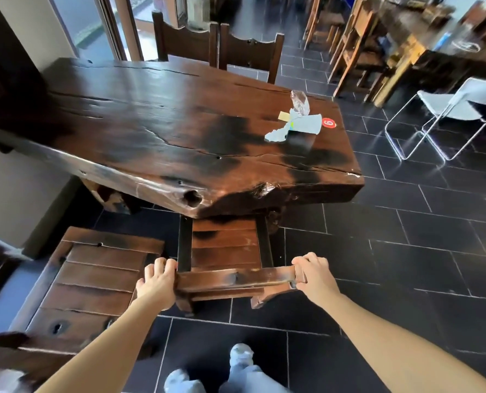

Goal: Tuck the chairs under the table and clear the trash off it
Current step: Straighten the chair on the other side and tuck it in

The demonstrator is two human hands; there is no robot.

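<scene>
A dark wooden chair (224, 248) stands at the near side of the heavy slab table (156, 129), its seat partly under the table's edge. My left hand (158, 282) grips the left end of the chair's top rail, and my right hand (312, 272) grips the right end. A second wooden chair (94, 279) stands to the left, fully out from the table. On the table's right end lies trash: a crumpled clear wrapper (300, 102), a pale blue torn wrapper (295, 126) and a small yellow slip (283, 116).
Two dark chairs (219, 46) stand at the table's far side. A red number sticker (329, 122) marks the right corner. A white folding chair (457, 109) stands on the black tile floor to the right. More wooden tables and chairs (378, 46) fill the back right. A wall runs along the left.
</scene>
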